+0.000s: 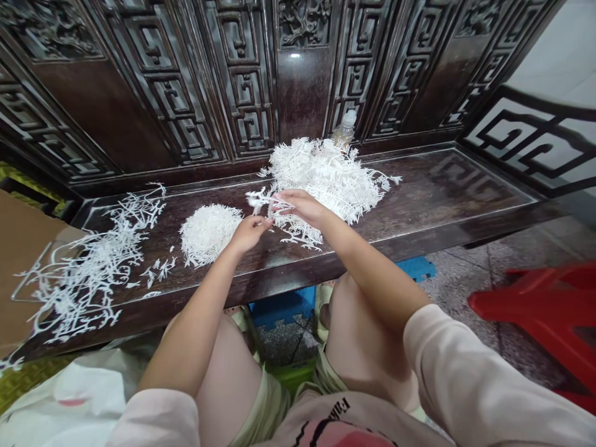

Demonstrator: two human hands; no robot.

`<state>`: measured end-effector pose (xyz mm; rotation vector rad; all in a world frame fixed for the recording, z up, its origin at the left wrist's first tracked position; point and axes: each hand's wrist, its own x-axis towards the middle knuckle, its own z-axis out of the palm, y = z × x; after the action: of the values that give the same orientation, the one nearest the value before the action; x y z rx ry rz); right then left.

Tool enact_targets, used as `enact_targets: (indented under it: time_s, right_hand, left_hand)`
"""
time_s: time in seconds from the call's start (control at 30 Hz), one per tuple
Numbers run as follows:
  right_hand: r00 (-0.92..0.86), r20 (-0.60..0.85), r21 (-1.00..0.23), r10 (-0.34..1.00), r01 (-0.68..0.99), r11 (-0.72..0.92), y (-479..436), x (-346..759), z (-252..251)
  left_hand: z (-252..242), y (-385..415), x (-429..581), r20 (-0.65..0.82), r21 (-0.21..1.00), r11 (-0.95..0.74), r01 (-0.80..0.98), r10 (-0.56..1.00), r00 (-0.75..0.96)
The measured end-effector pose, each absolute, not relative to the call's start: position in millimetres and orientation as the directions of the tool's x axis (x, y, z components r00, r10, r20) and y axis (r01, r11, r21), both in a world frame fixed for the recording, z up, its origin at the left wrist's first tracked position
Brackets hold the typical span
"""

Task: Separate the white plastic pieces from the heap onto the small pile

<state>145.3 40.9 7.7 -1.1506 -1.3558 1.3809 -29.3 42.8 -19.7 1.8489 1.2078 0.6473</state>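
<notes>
A white branched piece (257, 200), apparently plastic, is held above the dark wooden bench (442, 192), between the small mound and the large heap. It is gripped between the thumb and fingers of the right hand (302, 206). The left hand (251, 231) is brought in just beside it with thumb and forefinger drawn narrowly together; whether anything is pinched there cannot be told.

Three main groups are laid out along the seat. On the right, a large heap (326, 177) of similar branched pieces is piled, with a capped bottle (344, 127) set behind it. Left of the hands, a compact mound (210, 233) of short white bits is gathered. At the far left, long thin stems (93, 273) are spread in a tangle, and a few loose scraps (161, 270) are scattered between tangle and mound.

From this layout, the work is judged to be well begun but far from finished: a fair amount seems to have been sorted into mound and tangle, while the bulkier share appears to be left in the heap.
</notes>
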Motion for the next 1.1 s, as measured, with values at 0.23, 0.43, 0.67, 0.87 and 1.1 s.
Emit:
enact_targets:
  time_s: [0.23,0.43,0.67,0.87,1.1]
  right_hand:
    - [-0.057,-0.246,-0.711,0.968,0.689,-0.140,52.0,203.5,-12.2]
    - [-0.249,-0.462,-0.690,0.851,0.704,-0.168,50.9,210.4,-22.0]
    - [-0.114,-0.317,-0.607,0.942,0.787,-0.109,51.7,200.1,-27.0]
    - [-0.251,-0.192,-0.700,0.949,0.713,0.047,55.4,176.4,-37.7]
    - [-0.354,-0.261,-0.729,0.898,0.682,0.057,54.9,167.5,-42.8]
  left_hand:
    - [-15.3,54.0,-59.3,-0.156,0.818,-0.087,0.568,0.917,0.366]
    - [-16.1,64.8,-85.0,-0.092,0.817,0.010,0.577,0.989,0.114]
    - [-11.0,67.9,-101.6,-0.092,0.897,0.062,0.438,0.995,0.047]
    - [1.9,59.1,-89.3,-0.163,0.931,0.059,0.360,0.950,0.267]
    - [1.1,58.9,-88.3,-0.180,0.936,0.076,0.343,0.941,0.285]
